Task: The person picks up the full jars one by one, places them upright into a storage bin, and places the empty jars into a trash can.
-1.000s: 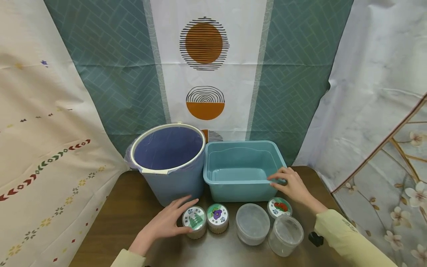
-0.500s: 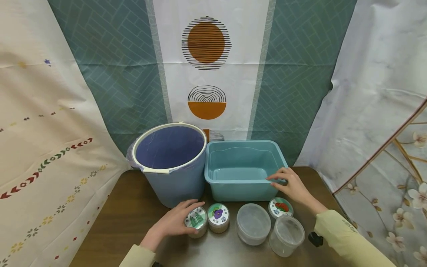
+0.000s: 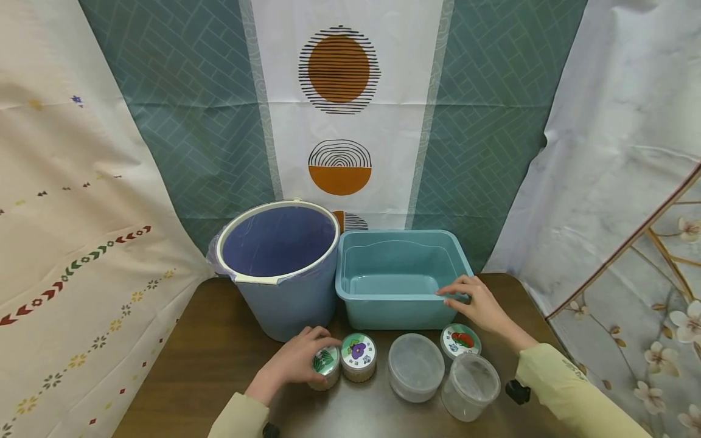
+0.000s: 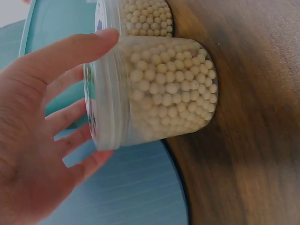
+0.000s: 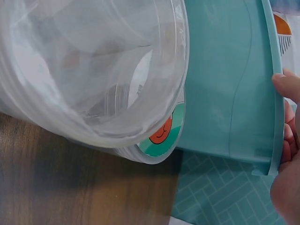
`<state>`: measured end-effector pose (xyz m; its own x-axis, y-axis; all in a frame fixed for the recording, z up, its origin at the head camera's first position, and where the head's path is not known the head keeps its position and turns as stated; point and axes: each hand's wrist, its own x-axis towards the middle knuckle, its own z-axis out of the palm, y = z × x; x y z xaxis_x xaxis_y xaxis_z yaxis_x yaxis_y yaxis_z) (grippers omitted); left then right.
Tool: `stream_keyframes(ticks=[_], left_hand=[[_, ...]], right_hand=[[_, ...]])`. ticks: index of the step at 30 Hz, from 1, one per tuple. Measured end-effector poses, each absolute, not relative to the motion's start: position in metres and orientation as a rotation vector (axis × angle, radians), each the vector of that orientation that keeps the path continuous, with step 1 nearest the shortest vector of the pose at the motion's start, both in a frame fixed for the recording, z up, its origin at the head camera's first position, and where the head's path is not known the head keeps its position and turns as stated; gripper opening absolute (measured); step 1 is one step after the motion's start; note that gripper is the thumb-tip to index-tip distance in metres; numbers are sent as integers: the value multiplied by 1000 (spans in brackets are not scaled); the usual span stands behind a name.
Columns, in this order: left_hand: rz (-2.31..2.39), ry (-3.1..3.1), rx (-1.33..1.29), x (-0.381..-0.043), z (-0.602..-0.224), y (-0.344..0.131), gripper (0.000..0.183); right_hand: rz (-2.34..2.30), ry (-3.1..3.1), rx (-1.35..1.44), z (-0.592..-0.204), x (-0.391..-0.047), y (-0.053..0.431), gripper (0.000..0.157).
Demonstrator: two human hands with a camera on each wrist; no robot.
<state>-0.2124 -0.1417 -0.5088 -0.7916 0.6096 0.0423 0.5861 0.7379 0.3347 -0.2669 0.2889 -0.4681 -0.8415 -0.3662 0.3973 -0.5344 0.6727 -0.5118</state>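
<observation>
My left hand (image 3: pixel 298 359) curls round the lid of a clear plastic jar (image 4: pixel 168 89) filled with cream-coloured beads. Its lid carries a green leaf label, partly covered by the fingers in the head view. In the left wrist view the thumb lies at one side of the lid and the fingers reach round the other. With thumb and fingers on opposite sides of the rim, my right hand (image 3: pixel 476 301) grips the front right corner of a teal basin (image 3: pixel 400 313). Beside the left jar stands a second bead-filled jar (image 3: pixel 358 356) with a purple flower label.
A blue bucket (image 3: pixel 298 307) with a cream rim and clear liner stands behind the left hand. Right of the labelled jars are a round tub (image 3: pixel 416 365) with a frosted top, a clear jar (image 3: pixel 471 389) and a tomato-labelled jar (image 3: pixel 460 339). Patterned cloth (image 3: pixel 482 121) hangs behind the table.
My left hand has moved right and closed in round the leaf-labelled jar's lid, covering more of it. The right hand stays at the basin rim.
</observation>
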Motion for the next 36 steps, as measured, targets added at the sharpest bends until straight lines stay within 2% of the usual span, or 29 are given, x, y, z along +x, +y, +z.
stream_keyframes(ticks=[9, 22, 36], left_hand=[[408, 2736, 976, -219, -492, -136, 63], [218, 2571, 1069, -229, -422, -123, 55], [-33, 2416, 1290, -240, -347, -75, 52]], right_hand=[[962, -2645, 707, -468, -269, 288, 22], [982, -2670, 671, -468, -268, 290, 22], [1013, -2685, 683, -468, -268, 290, 22]])
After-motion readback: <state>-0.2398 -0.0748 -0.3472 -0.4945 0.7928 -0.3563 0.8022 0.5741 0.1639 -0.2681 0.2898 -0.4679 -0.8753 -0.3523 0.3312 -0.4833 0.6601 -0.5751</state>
